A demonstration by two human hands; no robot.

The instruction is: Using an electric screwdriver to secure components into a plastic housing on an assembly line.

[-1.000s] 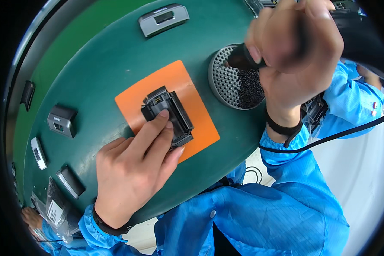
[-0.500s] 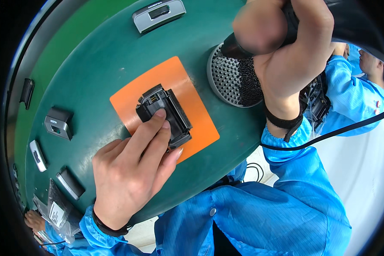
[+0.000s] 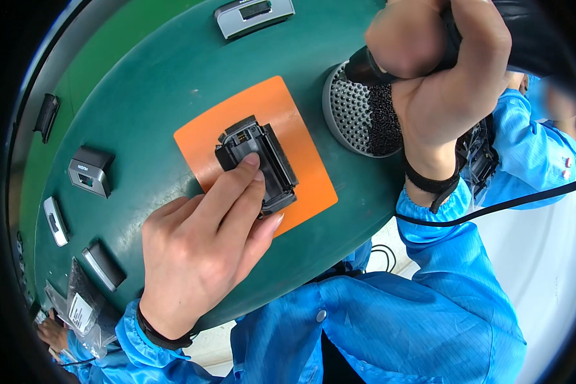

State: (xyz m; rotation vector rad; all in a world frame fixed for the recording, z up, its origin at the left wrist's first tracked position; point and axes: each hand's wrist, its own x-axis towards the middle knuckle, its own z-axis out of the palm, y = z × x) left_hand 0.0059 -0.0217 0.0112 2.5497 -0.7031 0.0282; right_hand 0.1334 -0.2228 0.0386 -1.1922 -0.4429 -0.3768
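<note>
My left hand (image 3: 201,243) rests on a black plastic device housing (image 3: 277,182), with two fingers pressed on its top and the thumb along its near side. The housing lies on an orange mat (image 3: 313,185). At the upper right, my right hand (image 3: 409,41) is wrapped round a black electric screwdriver (image 3: 365,67). Its dark front end hangs over a round grey dish (image 3: 349,115) with a studded metal plate. Small black screws (image 3: 384,121) crowd the right part of that dish. The screwdriver's tip is hard to make out against it.
Grey-and-black housings stand on the green table at the far edge (image 3: 255,18) and left (image 3: 91,173). Further left are a small silver piece (image 3: 56,221), a black part (image 3: 104,265) and a plastic bag (image 3: 80,313). A black cord (image 3: 512,206) runs right. Other people in blue sit on both sides.
The whole scene has shifted slightly to the right and up in the picture. Both hands keep their grips and their places relative to the housing and the dish.
</note>
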